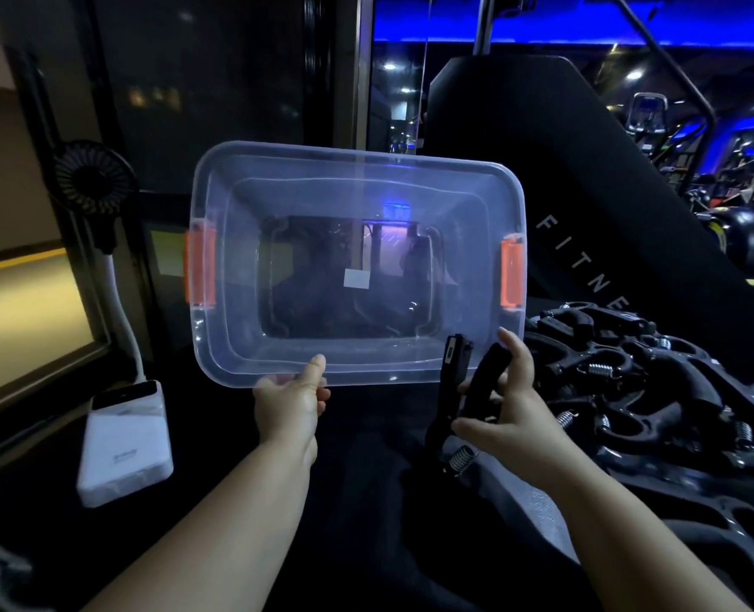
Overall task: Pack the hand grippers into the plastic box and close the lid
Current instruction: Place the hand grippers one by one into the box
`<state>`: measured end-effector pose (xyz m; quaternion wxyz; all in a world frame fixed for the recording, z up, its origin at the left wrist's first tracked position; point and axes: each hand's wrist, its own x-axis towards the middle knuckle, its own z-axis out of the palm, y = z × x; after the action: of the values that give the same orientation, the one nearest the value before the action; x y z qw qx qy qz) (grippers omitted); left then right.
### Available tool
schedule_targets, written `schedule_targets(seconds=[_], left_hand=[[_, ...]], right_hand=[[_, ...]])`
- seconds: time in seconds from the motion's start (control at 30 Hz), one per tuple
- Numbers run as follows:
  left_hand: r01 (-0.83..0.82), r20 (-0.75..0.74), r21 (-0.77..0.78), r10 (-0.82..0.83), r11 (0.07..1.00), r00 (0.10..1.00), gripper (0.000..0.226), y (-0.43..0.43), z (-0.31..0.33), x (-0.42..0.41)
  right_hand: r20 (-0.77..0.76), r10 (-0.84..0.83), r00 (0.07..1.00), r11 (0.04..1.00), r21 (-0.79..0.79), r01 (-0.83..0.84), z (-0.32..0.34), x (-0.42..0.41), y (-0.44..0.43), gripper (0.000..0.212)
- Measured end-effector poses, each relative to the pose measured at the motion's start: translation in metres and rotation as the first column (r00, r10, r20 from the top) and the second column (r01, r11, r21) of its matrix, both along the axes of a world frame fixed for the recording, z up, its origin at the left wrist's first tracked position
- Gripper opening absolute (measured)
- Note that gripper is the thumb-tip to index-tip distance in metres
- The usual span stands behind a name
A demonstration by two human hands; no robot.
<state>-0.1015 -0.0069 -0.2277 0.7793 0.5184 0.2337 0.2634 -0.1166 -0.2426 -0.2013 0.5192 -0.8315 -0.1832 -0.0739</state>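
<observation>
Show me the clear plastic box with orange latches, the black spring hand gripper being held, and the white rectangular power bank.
clear plastic box point(379, 377), head view, near rim.
black spring hand gripper point(448, 390), head view, handle above the spring.
white rectangular power bank point(125, 448), head view, top face.

The plastic box point(357, 267) is clear, glossy plastic with orange plastic latches point(512, 276). The hand gripper point(463, 404) has matt black handles and a shiny metal coil spring point(460, 459). The power bank point(123, 439) is smooth white plastic.
</observation>
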Motion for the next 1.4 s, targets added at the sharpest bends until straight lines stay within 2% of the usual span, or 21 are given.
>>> schedule_targets(seconds=[0.07,0.23,0.3,0.53,0.7,1.03,1.27,1.4], left_hand=[[-0.004,0.005,-0.005,0.004,1.000,1.000,0.028,0.000,0.000,-0.001],[-0.004,0.007,-0.021,0.004,1.000,1.000,0.032,0.000,0.001,-0.002],[-0.009,0.003,-0.018,0.009,1.000,1.000,0.032,0.000,0.001,-0.002],[-0.008,0.000,-0.029,0.008,1.000,1.000,0.033,0.001,0.002,-0.001],[-0.003,0.012,-0.057,0.004,0.998,1.000,0.035,0.002,0.002,-0.002],[-0.009,0.013,-0.088,0.010,0.996,1.000,0.041,0.005,0.000,-0.002],[0.046,0.082,-0.141,-0.035,0.989,0.996,0.035,0.009,-0.003,-0.001],[0.090,0.110,-0.129,-0.076,0.988,0.991,0.038,0.010,-0.005,0.002]], right_hand=[[0.010,0.009,1.000,0.999,-0.036,-0.009,-0.003,0.000,-0.001,0.116],[-0.007,0.022,1.000,0.993,-0.115,-0.023,-0.005,-0.001,-0.002,0.128],[0.003,-0.005,1.000,0.983,-0.182,0.006,-0.005,-0.002,-0.002,0.129],[0.058,-0.020,0.998,0.966,-0.258,0.035,-0.004,-0.002,0.001,0.128],[0.108,-0.173,0.979,0.974,-0.132,0.186,0.010,0.000,0.008,0.116],[0.207,-0.210,0.955,0.966,-0.107,0.235,0.044,0.050,0.033,0.106],[0.165,-0.275,0.947,0.872,-0.372,0.318,0.036,0.096,0.054,0.104],[0.123,-0.270,0.955,0.862,-0.411,0.296,0.036,0.116,0.059,0.101]])
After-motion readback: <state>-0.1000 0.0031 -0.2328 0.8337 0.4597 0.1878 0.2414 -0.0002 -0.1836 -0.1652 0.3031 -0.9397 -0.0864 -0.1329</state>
